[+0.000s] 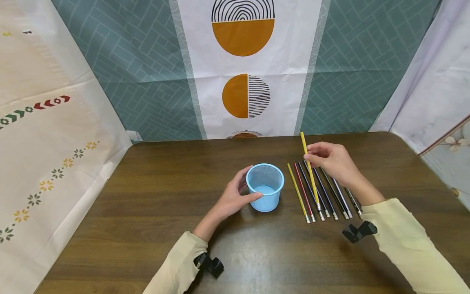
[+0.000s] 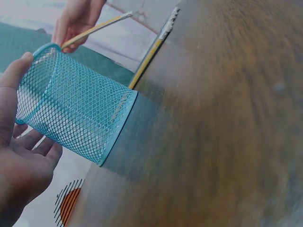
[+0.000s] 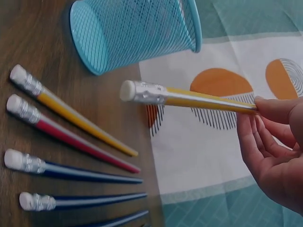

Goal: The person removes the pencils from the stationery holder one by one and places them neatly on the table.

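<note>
A light blue mesh pencil cup stands upright on the table. My left hand grips it from the left side, thumb across the front of the rim and fingers behind. My right hand pinches a yellow pencil between thumb and fingers, its white eraser end pointing down toward the table. Below that hand lies a row of several pencils, among them a yellow pencil, a red pencil and dark blue pencils. In the head view the lifted pencil overlaps the row.
The brown wooden table ends at a patterned cloth backdrop just behind the pencils. A pale embroidered cloth hangs along the left side, and a white cloth along the right. Black wrist mounts sit at both cuffs.
</note>
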The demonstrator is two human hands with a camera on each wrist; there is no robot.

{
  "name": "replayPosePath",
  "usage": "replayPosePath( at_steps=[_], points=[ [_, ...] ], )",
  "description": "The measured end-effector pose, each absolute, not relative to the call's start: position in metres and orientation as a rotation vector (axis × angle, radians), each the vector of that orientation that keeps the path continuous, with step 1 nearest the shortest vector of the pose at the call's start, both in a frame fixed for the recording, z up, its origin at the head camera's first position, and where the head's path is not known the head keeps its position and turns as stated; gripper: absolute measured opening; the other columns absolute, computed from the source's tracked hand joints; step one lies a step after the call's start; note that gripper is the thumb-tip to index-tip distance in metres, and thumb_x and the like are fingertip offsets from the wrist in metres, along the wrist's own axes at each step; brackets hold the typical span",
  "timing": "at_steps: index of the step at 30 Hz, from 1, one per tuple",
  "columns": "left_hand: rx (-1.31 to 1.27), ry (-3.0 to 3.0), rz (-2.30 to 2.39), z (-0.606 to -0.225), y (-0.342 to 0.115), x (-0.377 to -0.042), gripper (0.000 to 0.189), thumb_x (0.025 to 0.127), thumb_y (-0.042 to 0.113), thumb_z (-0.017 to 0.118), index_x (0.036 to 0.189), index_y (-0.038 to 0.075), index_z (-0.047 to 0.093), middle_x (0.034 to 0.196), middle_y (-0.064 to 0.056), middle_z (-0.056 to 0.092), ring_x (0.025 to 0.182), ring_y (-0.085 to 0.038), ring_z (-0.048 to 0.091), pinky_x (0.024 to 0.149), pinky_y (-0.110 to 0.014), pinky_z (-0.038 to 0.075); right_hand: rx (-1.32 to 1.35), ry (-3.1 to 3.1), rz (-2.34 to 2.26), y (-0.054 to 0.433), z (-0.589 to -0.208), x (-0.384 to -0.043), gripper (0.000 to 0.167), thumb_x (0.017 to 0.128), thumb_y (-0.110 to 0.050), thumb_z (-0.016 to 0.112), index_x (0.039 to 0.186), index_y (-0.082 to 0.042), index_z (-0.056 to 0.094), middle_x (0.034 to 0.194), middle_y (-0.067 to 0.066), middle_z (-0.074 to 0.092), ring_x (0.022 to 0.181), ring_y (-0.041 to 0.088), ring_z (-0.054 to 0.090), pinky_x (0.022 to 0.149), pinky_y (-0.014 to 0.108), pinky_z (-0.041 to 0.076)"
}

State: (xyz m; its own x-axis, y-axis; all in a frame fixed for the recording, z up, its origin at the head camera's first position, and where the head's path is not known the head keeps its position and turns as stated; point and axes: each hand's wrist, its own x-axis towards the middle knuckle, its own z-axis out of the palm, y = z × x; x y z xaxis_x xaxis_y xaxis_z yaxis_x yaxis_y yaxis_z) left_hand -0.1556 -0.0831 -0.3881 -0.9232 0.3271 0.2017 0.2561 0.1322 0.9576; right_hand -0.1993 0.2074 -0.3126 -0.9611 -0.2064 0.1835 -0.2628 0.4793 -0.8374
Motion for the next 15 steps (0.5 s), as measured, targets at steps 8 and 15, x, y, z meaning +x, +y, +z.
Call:
replayPosePath(
  at_steps=[8, 15],
  points=[
    [0.607, 2.327, 1.937, -0.387, -0.084, -0.154, 0.076, 0.083, 0.011, 0.077, 0.147, 0.008, 0.036, 0.141, -0.011, 0.048, 0.13, -0.022, 0.044, 0.107, -0.042, 0.036, 0.358, -2.704, 1.485, 0.22, -0.319, -0.204, 0.037, 0.093, -0.02, 0.067, 0.118, 0.006, 0.064, 0.106, 0.022, 0.067, 0.08, 0.013, 0.067, 0.069, 0.021, 0.054],
    [0.604, 2.326, 1.942, -0.388, -0.083, -0.155, 0.076, 0.082, 0.009, 0.077, 0.146, 0.008, 0.037, 0.14, -0.01, 0.049, 0.131, -0.021, 0.044, 0.107, -0.041, 0.035, 0.28, -2.742, 1.405, 0.23, -0.329, -0.21, 0.034, 0.093, -0.017, 0.066, 0.116, 0.008, 0.065, 0.107, 0.025, 0.066, 0.08, 0.021, 0.067, 0.067, 0.025, 0.053]
  ],
)
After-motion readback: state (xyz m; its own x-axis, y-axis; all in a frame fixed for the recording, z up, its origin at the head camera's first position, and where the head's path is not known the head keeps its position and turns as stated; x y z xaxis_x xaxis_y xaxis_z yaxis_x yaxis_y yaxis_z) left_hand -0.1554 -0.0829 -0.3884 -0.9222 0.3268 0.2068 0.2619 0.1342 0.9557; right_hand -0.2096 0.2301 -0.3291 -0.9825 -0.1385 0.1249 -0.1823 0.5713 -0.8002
